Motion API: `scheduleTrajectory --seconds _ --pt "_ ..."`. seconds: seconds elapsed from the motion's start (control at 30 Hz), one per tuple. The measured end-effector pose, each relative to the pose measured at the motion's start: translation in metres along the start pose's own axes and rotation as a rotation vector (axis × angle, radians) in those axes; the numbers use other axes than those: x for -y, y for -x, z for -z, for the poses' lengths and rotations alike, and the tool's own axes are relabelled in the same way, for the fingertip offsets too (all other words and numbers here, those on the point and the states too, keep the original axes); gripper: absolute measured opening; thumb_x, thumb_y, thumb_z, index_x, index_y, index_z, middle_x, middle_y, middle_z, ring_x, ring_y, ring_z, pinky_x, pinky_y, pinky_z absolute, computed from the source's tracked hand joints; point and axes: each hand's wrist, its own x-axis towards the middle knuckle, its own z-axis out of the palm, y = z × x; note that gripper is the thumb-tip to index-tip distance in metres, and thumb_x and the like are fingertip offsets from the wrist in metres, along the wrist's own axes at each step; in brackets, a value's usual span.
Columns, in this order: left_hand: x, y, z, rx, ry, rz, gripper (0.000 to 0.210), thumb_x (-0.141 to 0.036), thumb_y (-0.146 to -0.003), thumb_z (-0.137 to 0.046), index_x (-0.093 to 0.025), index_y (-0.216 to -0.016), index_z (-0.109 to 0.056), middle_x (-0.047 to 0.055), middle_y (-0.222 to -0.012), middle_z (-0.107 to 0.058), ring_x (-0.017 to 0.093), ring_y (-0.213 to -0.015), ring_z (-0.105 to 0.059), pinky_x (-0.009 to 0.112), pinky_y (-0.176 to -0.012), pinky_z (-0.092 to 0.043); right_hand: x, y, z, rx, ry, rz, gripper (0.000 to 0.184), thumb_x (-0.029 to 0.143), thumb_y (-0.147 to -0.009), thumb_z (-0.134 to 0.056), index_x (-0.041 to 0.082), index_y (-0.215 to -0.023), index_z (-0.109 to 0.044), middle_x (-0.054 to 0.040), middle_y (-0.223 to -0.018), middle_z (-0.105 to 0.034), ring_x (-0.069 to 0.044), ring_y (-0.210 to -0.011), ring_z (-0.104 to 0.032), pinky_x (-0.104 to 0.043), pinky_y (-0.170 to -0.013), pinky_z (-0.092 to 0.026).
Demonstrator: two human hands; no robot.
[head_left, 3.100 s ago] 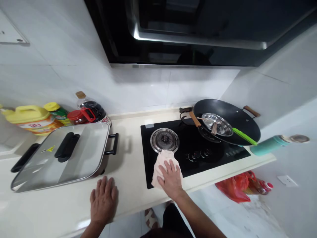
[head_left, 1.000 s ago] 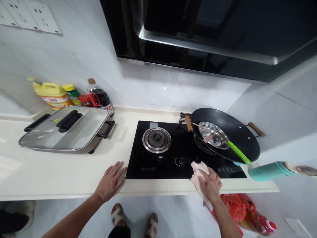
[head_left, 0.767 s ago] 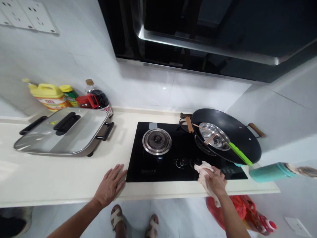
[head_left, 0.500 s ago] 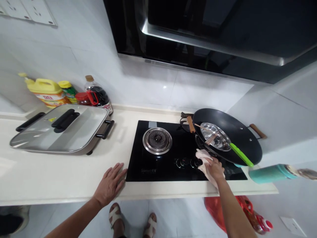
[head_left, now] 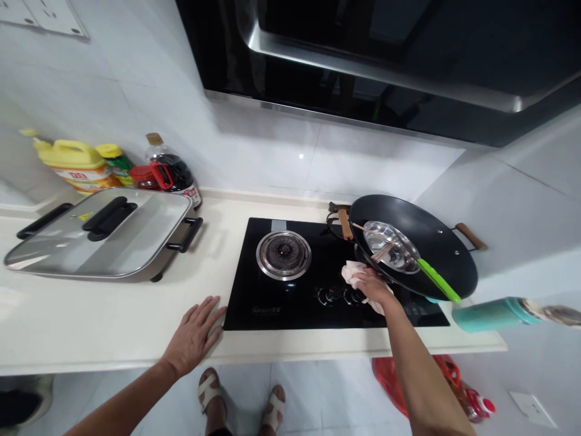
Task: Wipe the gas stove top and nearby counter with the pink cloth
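Note:
My right hand [head_left: 373, 287] grips a pale pink cloth [head_left: 352, 274] and presses it on the black glass gas stove [head_left: 272, 297], just behind the control knobs [head_left: 333, 294] and close to the wok's near rim. Part of the cloth is hidden beneath the hand. My left hand [head_left: 193, 336] lies flat on the white countertop [head_left: 113, 327], fingers spread, beside the stove's left edge. A round burner [head_left: 284, 254] is uncovered on the stove's left side. Over the right side sits a black wok [head_left: 436, 242] holding a metal bowl [head_left: 385, 233], chopsticks [head_left: 384, 252] and a green-handled utensil [head_left: 438, 280].
A lidded electric pan [head_left: 154, 230] stands at the left. Behind it are a yellow detergent jug [head_left: 75, 160] and a dark sauce bottle [head_left: 175, 169]. A teal bottle-like container [head_left: 488, 315] is at the right counter end. The range hood [head_left: 354, 66] overhangs the stove.
My right hand has moved the cloth left and away from me, from the stove's front edge to behind the knobs. My left hand stays on the counter. The view shifts slightly.

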Motion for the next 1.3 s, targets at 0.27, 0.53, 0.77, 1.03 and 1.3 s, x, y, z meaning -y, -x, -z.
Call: scheduleTrajectory --seconds 0.27,0.53,0.77,1.03,1.3 --pt "0.001 -0.004 0.003 -0.002 -0.026 -0.032 0.052 -0.046 -0.102 -0.045 -0.028 -0.149 -0.058 0.008 -0.162 -0.05 0.029 -0.148 -0.047 0.047 -0.12 -0.035 0.052 0.01 -0.006 0.163 -0.055 0.237 0.022 0.024 -0.087 -0.055 0.022 -0.082 -0.077 -0.0043 -0.147 -0.059 -0.025 -0.135 -0.05 -0.045 -0.125 -0.024" --pt "-0.002 -0.003 0.005 0.0 -0.034 -0.019 0.049 -0.044 -0.103 -0.045 -0.03 -0.148 -0.058 0.007 -0.163 -0.049 0.028 -0.148 -0.046 0.046 -0.118 -0.036 0.053 0.001 0.008 0.189 -0.122 0.231 0.039 0.04 -0.095 -0.054 0.023 -0.129 -0.063 -0.008 -0.138 -0.061 -0.02 -0.125 -0.057 -0.036 -0.109 -0.045" --pt "-0.005 -0.002 0.007 0.02 0.0 0.007 0.05 -0.044 -0.103 -0.045 -0.03 -0.149 -0.057 0.007 -0.164 -0.048 0.028 -0.149 -0.046 0.045 -0.121 -0.033 0.049 0.02 -0.002 0.157 0.047 -0.064 0.053 0.04 -0.083 -0.071 0.036 -0.135 -0.063 -0.0076 -0.168 -0.02 -0.043 -0.155 -0.021 -0.063 -0.115 -0.035" --pt "-0.009 -0.001 0.009 0.032 0.026 0.027 0.049 -0.043 -0.102 -0.047 -0.03 -0.148 -0.058 0.007 -0.163 -0.048 0.028 -0.149 -0.045 0.046 -0.123 -0.03 0.058 0.014 -0.001 0.167 0.088 0.044 0.037 0.032 -0.082 -0.068 0.033 -0.119 -0.071 -0.0052 -0.156 -0.038 -0.033 -0.143 -0.041 -0.045 -0.116 -0.039" --pt "-0.009 -0.001 0.012 0.055 0.027 0.033 0.05 -0.043 -0.102 -0.047 -0.031 -0.15 -0.056 0.007 -0.163 -0.048 0.027 -0.149 -0.045 0.046 -0.124 -0.03 0.129 -0.031 -0.009 0.135 0.102 0.076 0.044 0.047 -0.089 -0.067 0.032 -0.13 -0.066 -0.011 -0.155 -0.043 -0.04 -0.14 -0.039 -0.06 -0.111 -0.034"
